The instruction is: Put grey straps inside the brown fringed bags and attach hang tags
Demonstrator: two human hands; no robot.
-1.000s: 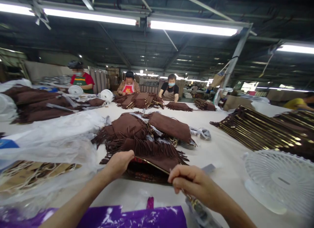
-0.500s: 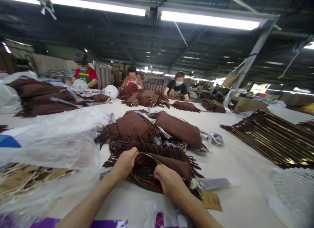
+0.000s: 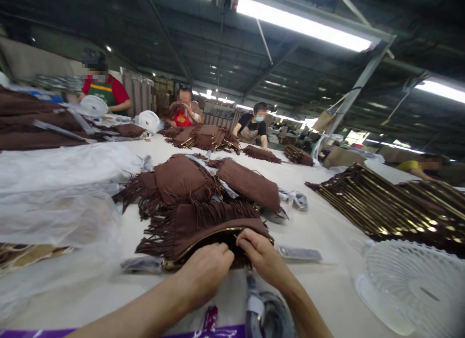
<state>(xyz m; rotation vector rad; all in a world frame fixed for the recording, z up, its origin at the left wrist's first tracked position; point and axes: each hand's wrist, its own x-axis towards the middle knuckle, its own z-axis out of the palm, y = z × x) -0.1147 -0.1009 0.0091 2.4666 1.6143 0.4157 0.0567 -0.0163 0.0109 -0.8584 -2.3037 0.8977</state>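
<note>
A brown fringed bag (image 3: 214, 231) lies in front of me with its gold zipper opening (image 3: 207, 236) gaping towards me. My left hand (image 3: 210, 268) is closed at the near edge of the opening, its fingertips curled over the rim. Beside it, my right hand (image 3: 259, 253) pinches something thin and pale at the right part of the opening, too small to name. The bag's inside is dark and partly covered by both hands. A plastic-wrapped strap (image 3: 269, 311) lies below the right hand.
More brown fringed bags (image 3: 185, 178) lie just beyond. A stack of gold-edged brown bags (image 3: 366, 202) and a white plastic basket (image 3: 417, 280) are on the right. Clear plastic sheeting (image 3: 65, 202) covers the left. Across the table, co-workers (image 3: 254, 125) handle brown pieces.
The bag has been shifted and its mouth spreads wider towards me. My left hand moved from the far rim to the near edge. The tan tag on the right is out of sight.
</note>
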